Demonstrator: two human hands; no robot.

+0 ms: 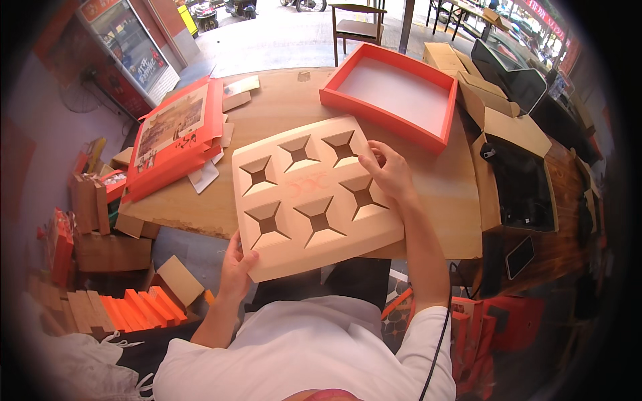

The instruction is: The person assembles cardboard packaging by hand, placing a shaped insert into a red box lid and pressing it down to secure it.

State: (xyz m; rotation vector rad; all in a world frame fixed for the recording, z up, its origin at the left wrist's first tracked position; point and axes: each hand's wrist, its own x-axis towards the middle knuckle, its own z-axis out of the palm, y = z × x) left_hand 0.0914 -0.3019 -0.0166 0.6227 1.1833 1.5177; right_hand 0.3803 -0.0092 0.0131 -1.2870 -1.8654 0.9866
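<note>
Between both hands I hold a tan cardboard box insert [304,175] with two rows of square wells and a faint red print in its middle. It is tilted over the near part of the table. My left hand [238,267] grips its near left corner, the thumb on top and the fingers underneath. At the right edge, my right hand [386,171] has its thumb and fingers closed on the insert. Beyond it, a red open box [394,97] with a white inside lies on the table. Left of the insert lies a red printed box lid [175,137].
The wooden table [428,200] carries cardboard scraps [242,85] beside the lid. At the right stand an open carton [521,180] and a phone [520,257]. Orange and brown folded pieces [144,309] stand in a row at lower left. A chair [359,28] is beyond the table.
</note>
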